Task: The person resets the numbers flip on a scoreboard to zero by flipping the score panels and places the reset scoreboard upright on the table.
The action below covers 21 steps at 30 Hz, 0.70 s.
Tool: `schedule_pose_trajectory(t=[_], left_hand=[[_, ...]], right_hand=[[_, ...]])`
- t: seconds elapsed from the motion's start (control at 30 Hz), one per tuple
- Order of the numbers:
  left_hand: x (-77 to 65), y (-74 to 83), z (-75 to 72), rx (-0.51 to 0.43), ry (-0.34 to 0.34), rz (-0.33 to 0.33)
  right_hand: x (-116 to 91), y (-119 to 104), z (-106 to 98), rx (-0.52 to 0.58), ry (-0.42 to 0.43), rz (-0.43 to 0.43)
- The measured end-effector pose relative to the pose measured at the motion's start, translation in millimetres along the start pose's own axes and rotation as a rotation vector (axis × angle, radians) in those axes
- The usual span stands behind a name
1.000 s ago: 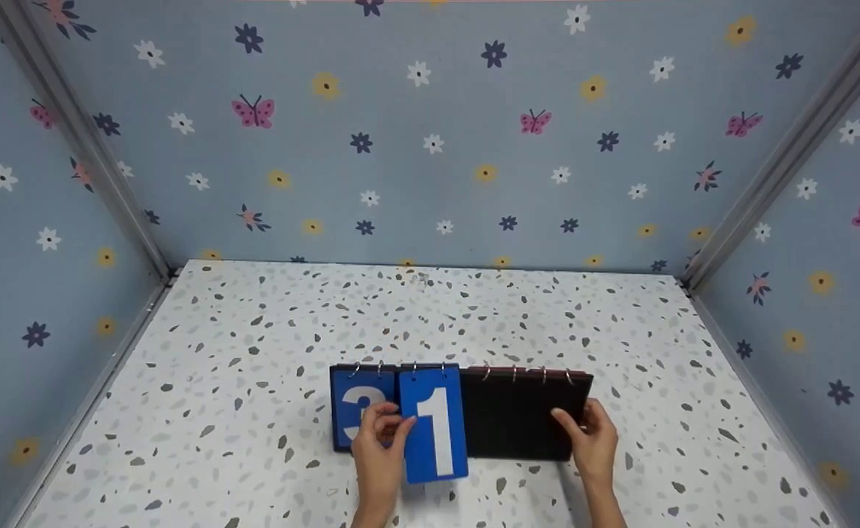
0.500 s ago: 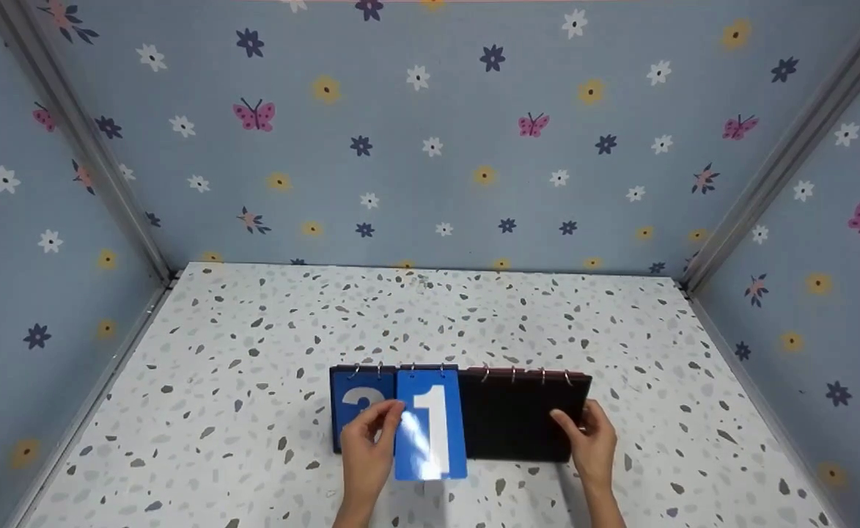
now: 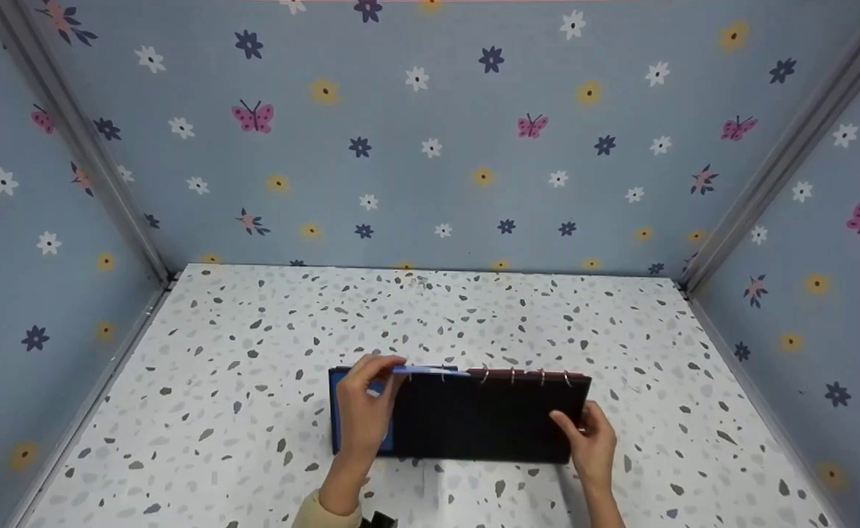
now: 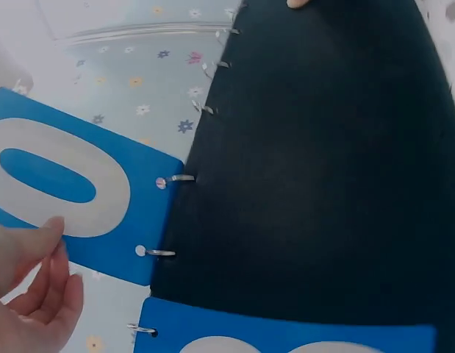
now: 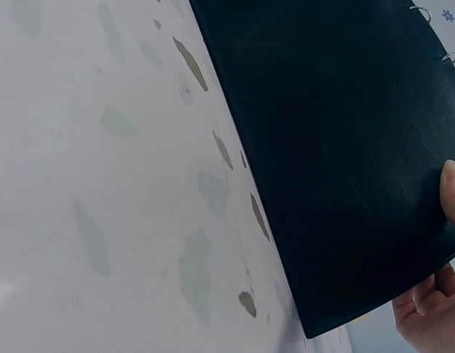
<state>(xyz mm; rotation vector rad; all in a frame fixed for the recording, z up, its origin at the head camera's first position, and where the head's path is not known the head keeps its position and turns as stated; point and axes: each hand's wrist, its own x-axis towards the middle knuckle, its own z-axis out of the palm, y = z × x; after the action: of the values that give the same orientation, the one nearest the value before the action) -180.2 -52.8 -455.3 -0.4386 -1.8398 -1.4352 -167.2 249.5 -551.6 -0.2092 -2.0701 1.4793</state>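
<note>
A black flip scoreboard (image 3: pixel 503 418) stands on the table, with silver rings along its top edge. My left hand (image 3: pixel 367 411) pinches the side edge of a blue number card (image 4: pixel 142 184) between thumb and fingers. In the head view this card is raised nearly edge-on at the top rings; the left wrist view shows a white 0 on it. Another blue card (image 4: pixel 374 334) hangs at the board's left end, mostly hidden behind my left hand in the head view. My right hand (image 3: pixel 594 444) grips the board's right edge, thumb in front and fingers behind.
The white speckled table (image 3: pixel 254 345) spreads around the board. Blue flowered panels (image 3: pixel 430 147) rise at the back and both sides, joined by grey metal corner posts (image 3: pixel 803 139). A small black object (image 3: pixel 380 521) shows by the left sleeve.
My left hand has lifted the card with the 1 upward on its rings, baring the black board beneath. The right hand has kept its grip on the right edge.
</note>
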Motion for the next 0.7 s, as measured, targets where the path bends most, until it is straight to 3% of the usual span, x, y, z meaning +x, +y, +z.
schedule_pose_trajectory(t=[0.13, 0.27, 0.43, 0.7], left_hand=[[14.8, -6.5, 4.9, 0.018, 0.037, 0.037], [24.9, -12.4, 9.2, 0.037, 0.018, 0.014], [30.1, -21.8, 15.9, 0.073, 0.004, 0.007], [33.2, -32.9, 27.2, 0.16, 0.022, -0.003]], right_hand=[[0, -6, -1, -0.017, -0.013, 0.038], [-3, -22, -2, -0.022, -0.011, 0.018], [-7, -38, -2, -0.057, 0.0, 0.024], [-5, -34, -2, -0.017, -0.019, 0.014]])
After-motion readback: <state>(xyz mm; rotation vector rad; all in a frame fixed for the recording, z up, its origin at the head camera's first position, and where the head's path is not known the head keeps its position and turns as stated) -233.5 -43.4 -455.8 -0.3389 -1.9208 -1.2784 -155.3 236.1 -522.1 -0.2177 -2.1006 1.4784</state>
